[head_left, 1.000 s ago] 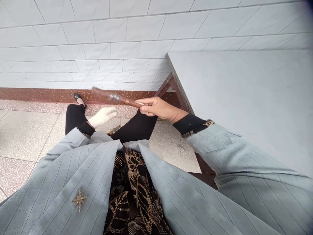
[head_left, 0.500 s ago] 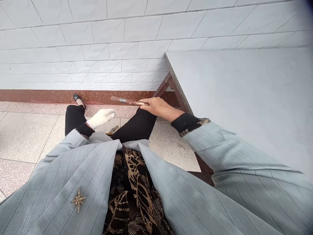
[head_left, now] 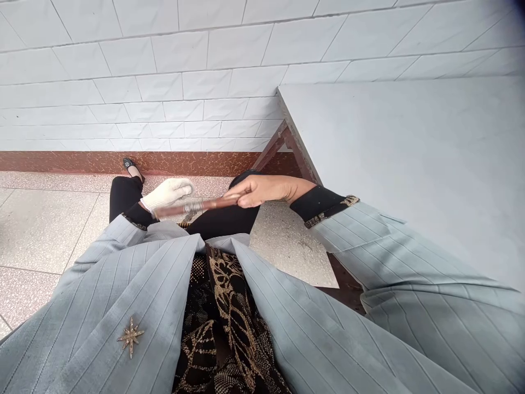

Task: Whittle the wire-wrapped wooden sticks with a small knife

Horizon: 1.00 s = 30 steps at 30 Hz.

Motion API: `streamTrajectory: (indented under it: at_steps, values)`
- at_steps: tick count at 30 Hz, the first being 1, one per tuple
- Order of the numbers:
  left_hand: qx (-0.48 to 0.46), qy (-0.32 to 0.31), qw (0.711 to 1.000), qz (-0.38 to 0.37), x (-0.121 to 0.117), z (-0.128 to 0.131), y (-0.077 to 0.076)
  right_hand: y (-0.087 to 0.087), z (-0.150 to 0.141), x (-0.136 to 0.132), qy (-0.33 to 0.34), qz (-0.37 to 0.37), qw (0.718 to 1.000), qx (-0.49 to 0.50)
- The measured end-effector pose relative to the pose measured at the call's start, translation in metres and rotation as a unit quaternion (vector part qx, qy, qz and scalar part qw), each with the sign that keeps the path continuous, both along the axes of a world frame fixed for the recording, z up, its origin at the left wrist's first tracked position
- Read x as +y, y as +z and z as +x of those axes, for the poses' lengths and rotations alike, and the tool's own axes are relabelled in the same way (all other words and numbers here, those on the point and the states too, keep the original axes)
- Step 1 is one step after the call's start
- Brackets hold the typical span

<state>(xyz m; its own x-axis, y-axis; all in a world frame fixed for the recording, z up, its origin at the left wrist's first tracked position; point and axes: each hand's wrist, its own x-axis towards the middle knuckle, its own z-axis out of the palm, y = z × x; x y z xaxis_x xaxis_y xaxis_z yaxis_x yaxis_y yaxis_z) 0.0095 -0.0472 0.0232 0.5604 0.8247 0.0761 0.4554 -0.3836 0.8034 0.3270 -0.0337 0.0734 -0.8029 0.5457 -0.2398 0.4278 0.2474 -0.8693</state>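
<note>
**A light pinch guides the brown stick**

Nearest is the grey jacket [head_left: 102, 284], with its star brooch [head_left: 130, 337]. Beyond it, the right hand [head_left: 262, 189] pinches one end of the brown stick [head_left: 217, 204] between thumb and fingers. The stick lies across the gap between the hands, its wire wrapping [head_left: 192, 207] near the middle. Its other end is blurred, beside the cuff of the gloved left hand [head_left: 168, 192]; I cannot tell if they touch. The glove's fingers curl inward, but whether they hold something, I cannot tell. For good control, I think the pinch should be firm, the wrist loose, and the blurred end guided away from the glove. Farther are the grey table [head_left: 394, 137] and the tiled wall [head_left: 176, 54].
</note>
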Motion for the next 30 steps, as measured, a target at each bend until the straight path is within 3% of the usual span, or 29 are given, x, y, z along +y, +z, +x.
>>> streamTrajectory:
  at_steps: [2, 5, 8, 12, 16, 21, 26, 30]
  values:
    - [-0.077, -0.012, 0.996, -0.045, -0.001, 0.001, -0.004, 0.004, -0.002, 0.000, -0.074, -0.043, 0.992, 0.091]
    - [-0.113, 0.005, 0.992, -0.062, -0.003, 0.000, -0.008, 0.005, -0.005, 0.004, -0.232, -0.050, 0.952, 0.196]
    - [-0.073, 0.019, 0.996, -0.047, -0.004, -0.005, -0.006, 0.003, -0.007, 0.009, -0.329, -0.047, 0.925, 0.181]
    - [-0.007, 0.000, 1.000, -0.007, -0.008, -0.010, 0.006, 0.000, -0.009, 0.011, -0.383, -0.012, 0.918, 0.099]
    - [0.057, -0.018, 0.998, 0.035, -0.012, -0.010, 0.017, -0.003, -0.010, 0.013, -0.363, 0.077, 0.929, -0.013]
    - [0.111, 0.018, 0.990, 0.080, -0.012, -0.010, 0.022, -0.008, -0.004, 0.018, -0.276, 0.195, 0.926, -0.168]
    - [0.131, 0.044, 0.985, 0.104, -0.008, -0.012, 0.022, -0.007, 0.000, 0.019, -0.157, 0.163, 0.948, -0.225]
    - [0.131, 0.073, 0.983, 0.108, -0.006, -0.011, 0.024, -0.009, 0.002, 0.018, -0.073, 0.129, 0.965, -0.214]
